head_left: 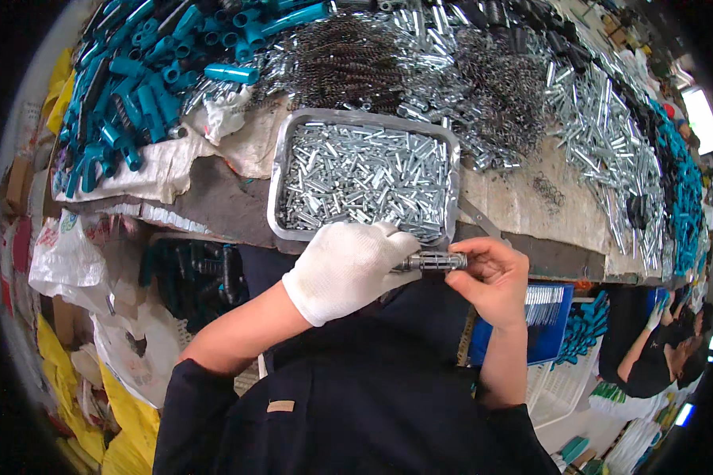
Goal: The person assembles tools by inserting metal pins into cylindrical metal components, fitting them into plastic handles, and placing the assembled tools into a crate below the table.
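My left hand (348,265), in a white knit glove, is closed around one end of a slotted metal cylinder (432,262). The bare fingers of my right hand (493,277) pinch the cylinder's other end. It lies roughly level in front of my body, just off the table's near edge. Right behind it stands a metal tray (276,198) full of small shiny metal pins (364,174). The glove hides part of the cylinder and overlaps the tray's near rim.
Teal plastic sleeves (146,103) are heaped at the far left. Behind the tray lie dark coil springs (345,63); metal rods (602,119) spread to the right. A blue bin (558,324) stands below the table at right. Another person (657,348) works farther right.
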Action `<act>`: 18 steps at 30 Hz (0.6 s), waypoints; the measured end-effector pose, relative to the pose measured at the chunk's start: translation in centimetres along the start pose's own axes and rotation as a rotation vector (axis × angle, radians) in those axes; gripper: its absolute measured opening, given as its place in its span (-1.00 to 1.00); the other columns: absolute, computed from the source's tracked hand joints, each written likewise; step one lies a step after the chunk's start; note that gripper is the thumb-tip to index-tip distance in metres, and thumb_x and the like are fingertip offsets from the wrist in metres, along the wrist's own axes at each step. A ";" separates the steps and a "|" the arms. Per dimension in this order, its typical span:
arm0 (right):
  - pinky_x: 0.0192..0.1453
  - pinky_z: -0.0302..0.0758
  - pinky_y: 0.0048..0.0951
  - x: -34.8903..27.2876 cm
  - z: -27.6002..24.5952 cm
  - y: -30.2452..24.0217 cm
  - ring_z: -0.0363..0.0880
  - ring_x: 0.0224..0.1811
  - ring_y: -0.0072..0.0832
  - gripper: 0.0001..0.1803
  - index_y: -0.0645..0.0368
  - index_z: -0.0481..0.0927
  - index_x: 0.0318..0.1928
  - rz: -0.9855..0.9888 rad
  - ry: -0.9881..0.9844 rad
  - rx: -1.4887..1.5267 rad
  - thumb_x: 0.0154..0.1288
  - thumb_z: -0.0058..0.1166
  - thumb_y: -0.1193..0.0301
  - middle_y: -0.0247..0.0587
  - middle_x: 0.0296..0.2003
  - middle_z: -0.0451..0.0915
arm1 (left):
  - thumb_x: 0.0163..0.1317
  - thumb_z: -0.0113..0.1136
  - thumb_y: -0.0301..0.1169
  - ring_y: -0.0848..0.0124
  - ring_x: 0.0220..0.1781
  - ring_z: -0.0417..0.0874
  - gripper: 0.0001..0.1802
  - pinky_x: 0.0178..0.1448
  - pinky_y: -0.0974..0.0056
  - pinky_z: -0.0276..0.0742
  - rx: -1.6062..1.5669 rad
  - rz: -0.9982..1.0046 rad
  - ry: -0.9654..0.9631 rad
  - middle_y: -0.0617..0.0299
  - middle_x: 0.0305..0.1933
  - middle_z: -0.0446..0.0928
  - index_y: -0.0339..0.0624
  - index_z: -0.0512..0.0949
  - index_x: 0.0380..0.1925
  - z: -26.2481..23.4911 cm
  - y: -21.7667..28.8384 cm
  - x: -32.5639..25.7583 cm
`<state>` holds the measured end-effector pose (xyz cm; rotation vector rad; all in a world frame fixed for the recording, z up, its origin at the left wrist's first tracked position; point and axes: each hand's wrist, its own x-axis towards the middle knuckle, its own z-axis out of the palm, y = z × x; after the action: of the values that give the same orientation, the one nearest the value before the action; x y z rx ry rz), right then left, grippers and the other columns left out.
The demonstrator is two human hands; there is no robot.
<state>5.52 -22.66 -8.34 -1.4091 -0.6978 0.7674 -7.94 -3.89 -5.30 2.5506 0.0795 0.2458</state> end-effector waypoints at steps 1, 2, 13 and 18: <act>-0.17 0.57 -0.59 -0.4 -0.4 -0.2 0.62 -0.24 -0.60 -0.61 0.34 0.62 -0.05 -0.039 0.010 -0.021 0.04 0.34 0.70 -0.22 -0.24 0.68 | 0.09 0.32 -0.14 0.11 -0.43 0.66 -0.70 -0.34 0.09 0.57 0.001 0.031 -0.024 0.10 -0.43 0.56 -0.09 0.56 -0.34 0.0 -0.1 0.2; -0.17 0.57 -0.59 -0.6 -0.5 -0.1 0.62 -0.24 -0.60 -0.61 0.34 0.62 -0.05 -0.012 0.027 -0.030 0.04 0.34 0.70 -0.22 -0.24 0.68 | 0.09 0.32 -0.14 0.11 -0.43 0.66 -0.70 -0.34 0.09 0.57 0.003 0.044 -0.041 0.10 -0.43 0.56 -0.09 0.56 -0.34 0.0 0.0 0.3; -0.36 0.48 -0.60 -12.9 -17.6 11.3 0.58 -0.45 -0.60 -0.79 0.31 0.68 -0.20 0.702 0.225 -0.057 0.12 0.20 0.51 -0.23 -0.42 0.70 | 0.41 -0.06 -0.25 0.69 -0.67 0.24 -0.75 -0.61 0.51 0.10 -0.884 -0.830 0.102 0.44 -0.55 0.39 -0.17 0.53 -0.29 0.5 -1.5 2.4; -0.39 0.45 -0.59 -19.8 -23.8 23.7 0.53 -0.50 -0.61 -0.80 0.32 0.66 -0.27 0.628 1.296 -0.239 0.08 0.29 0.48 -0.30 -0.44 0.67 | 0.39 -0.02 -0.33 0.69 -0.71 0.23 -0.81 -0.67 0.52 0.08 -0.829 -0.709 0.217 0.38 -0.57 0.40 -0.20 0.49 -0.30 2.7 -3.2 2.2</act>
<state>11.87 -52.43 -32.69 -1.9819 0.7077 0.0864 -5.30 -2.45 -8.89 1.5444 0.7729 0.2094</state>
